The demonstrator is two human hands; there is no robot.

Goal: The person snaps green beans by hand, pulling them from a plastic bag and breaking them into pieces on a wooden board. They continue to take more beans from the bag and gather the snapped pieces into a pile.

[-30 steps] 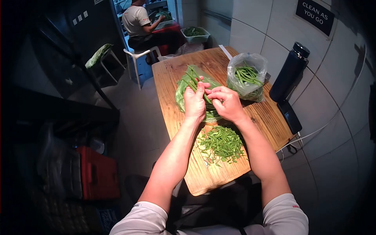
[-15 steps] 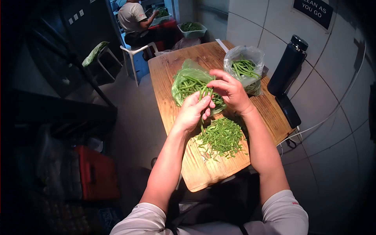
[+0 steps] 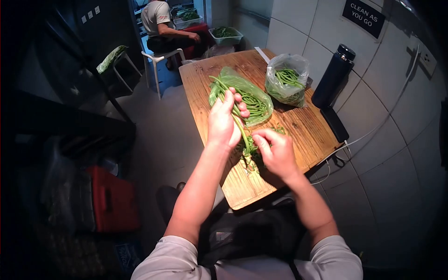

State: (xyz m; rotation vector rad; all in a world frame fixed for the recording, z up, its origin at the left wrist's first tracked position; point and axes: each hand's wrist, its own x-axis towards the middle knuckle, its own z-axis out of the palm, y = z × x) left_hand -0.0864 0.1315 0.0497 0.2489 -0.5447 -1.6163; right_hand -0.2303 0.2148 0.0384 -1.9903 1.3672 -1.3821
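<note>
My left hand (image 3: 223,122) is wrapped round a few long green beans (image 3: 242,132), which slant down over the table with their tips poking out above my fingers. Just right of their lower ends is my right hand (image 3: 280,155), its thumb and fingers closed; what is between them, if anything, is hidden. Beneath it lies a heap of short green bean pieces (image 3: 252,163), mostly covered by the hand. Behind my left hand, a green plastic bag (image 3: 266,115) lies open with many whole beans in it.
On the wooden table (image 3: 200,77) stands a clear bag of beans (image 3: 288,77). A dark flask (image 3: 333,77) and a black cabled device (image 3: 335,123) are along the tiled wall. A seated person (image 3: 158,23) is beyond, near a tub of greens (image 3: 226,33).
My right hand has moved from the beans' upper ends down toward me, over the heap. The left hand now tilts the beans lengthwise. The seated person's arm has lowered.
</note>
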